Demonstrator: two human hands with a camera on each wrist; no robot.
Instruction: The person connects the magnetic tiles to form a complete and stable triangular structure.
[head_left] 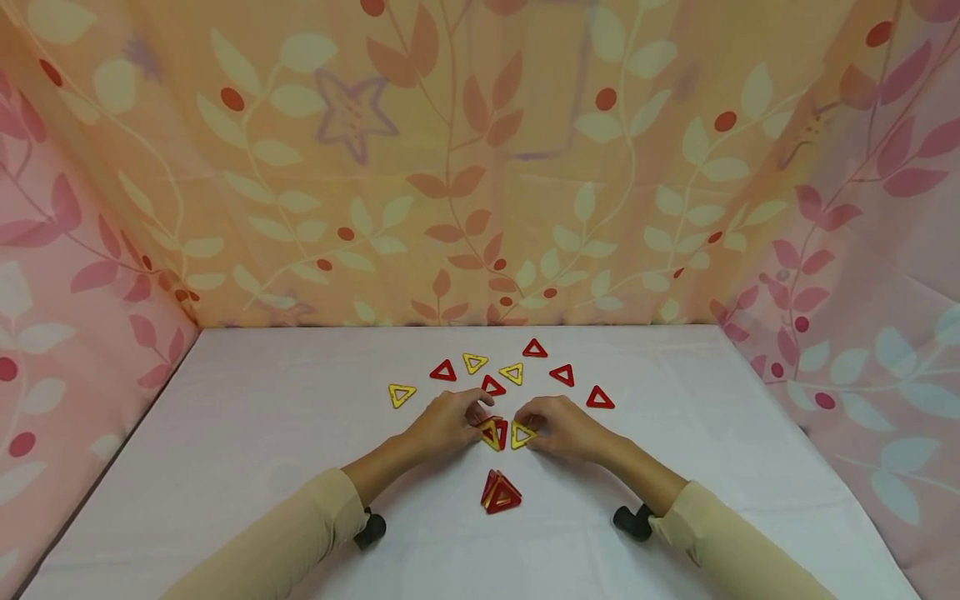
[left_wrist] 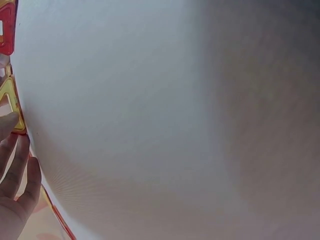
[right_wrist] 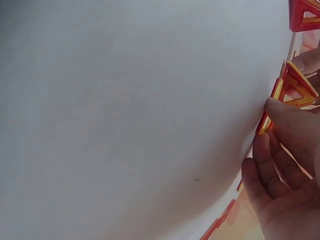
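Observation:
In the head view my left hand [head_left: 447, 422] holds a small group of upright triangle tiles, a yellow triangle tile [head_left: 491, 439] beside a red triangle tile [head_left: 503, 432]. The left wrist view shows its thumb on the yellow face. Just to the right, my right hand [head_left: 564, 427] pinches another yellow triangle tile [head_left: 515, 435]; the right wrist view shows this tile nearly edge-on between thumb and fingers. A narrow gap parts it from the left group in the head view. Nearer to me stands a small red and yellow pyramid [head_left: 501, 498] of such tiles.
Loose red and yellow triangle frames lie beyond the hands, among them a yellow triangle [head_left: 393, 397] at left and a red triangle [head_left: 601, 404] at right. They rest on a white-covered table [head_left: 262, 400]. Patterned cloth [head_left: 480, 208] hangs behind and at both sides.

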